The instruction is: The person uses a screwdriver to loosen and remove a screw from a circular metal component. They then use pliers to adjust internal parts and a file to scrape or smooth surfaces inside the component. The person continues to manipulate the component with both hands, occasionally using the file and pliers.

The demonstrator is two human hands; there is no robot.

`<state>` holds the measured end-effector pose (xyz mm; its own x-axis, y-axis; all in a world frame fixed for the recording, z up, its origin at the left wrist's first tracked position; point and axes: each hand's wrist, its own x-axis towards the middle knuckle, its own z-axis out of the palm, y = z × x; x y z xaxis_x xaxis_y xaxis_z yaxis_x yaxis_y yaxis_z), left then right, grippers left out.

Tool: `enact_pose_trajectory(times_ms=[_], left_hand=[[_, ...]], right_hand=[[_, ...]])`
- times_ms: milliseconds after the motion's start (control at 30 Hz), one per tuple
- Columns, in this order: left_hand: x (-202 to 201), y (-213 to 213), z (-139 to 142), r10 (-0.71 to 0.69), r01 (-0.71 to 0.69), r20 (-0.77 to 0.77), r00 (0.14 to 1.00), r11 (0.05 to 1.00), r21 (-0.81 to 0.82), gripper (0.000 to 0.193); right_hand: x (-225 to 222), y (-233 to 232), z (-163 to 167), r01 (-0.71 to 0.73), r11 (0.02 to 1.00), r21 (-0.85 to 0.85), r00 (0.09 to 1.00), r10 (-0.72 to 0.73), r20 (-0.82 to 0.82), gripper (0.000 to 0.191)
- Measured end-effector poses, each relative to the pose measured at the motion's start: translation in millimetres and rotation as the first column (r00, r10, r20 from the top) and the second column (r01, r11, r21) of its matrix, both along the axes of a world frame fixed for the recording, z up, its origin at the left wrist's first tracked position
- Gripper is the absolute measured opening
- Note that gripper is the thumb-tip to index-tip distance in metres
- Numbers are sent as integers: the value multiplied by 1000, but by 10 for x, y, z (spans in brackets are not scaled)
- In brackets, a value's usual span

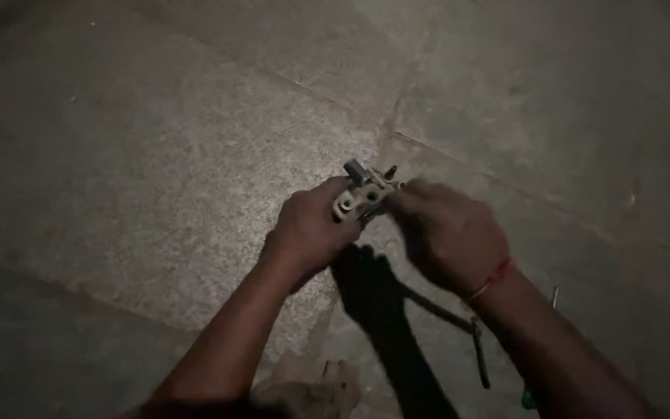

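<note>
Hands (316,225) (447,233) over stone floor (157,155), fingers of both closed on metal part (362,192); thin rod (481,353) lying near right wrist

Speckled stone floor (157,155) seen beneath hands; thin metal rod (481,357) lying below right wrist; pale lump (312,392) near left forearm.

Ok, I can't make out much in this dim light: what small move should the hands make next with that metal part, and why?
Probably hold it steady a moment. The left hand grips the small pale metal part above the stone floor, and the right hand works at its right side, blurred. A thin metal rod lies on the floor below the right wrist, within reach if a tool is needed.
</note>
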<state>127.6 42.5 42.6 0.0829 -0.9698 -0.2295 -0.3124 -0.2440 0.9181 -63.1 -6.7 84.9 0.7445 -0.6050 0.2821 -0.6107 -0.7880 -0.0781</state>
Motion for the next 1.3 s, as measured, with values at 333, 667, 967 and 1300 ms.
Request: enact_pose_trajectory(times_ms=[333, 667, 967, 1300], left_hand=[[2, -13, -2, 20, -22, 72, 997, 999, 29, 62], [9, -13, -155, 24, -9, 110, 994, 990, -140, 59], [0, -60, -94, 12, -25, 134, 991, 995, 93, 59], [-37, 17, -130, -21, 15, 142, 990, 999, 46, 46]], right_hand=[[23, 199, -184, 65, 998, 15, 991, -66, 119, 25], [88, 276, -179, 126, 992, 13, 989, -127, 80, 17], [313, 115, -130, 30, 996, 85, 987, -43, 155, 30], [225, 356, -219, 88, 994, 70, 967, -103, 235, 14]])
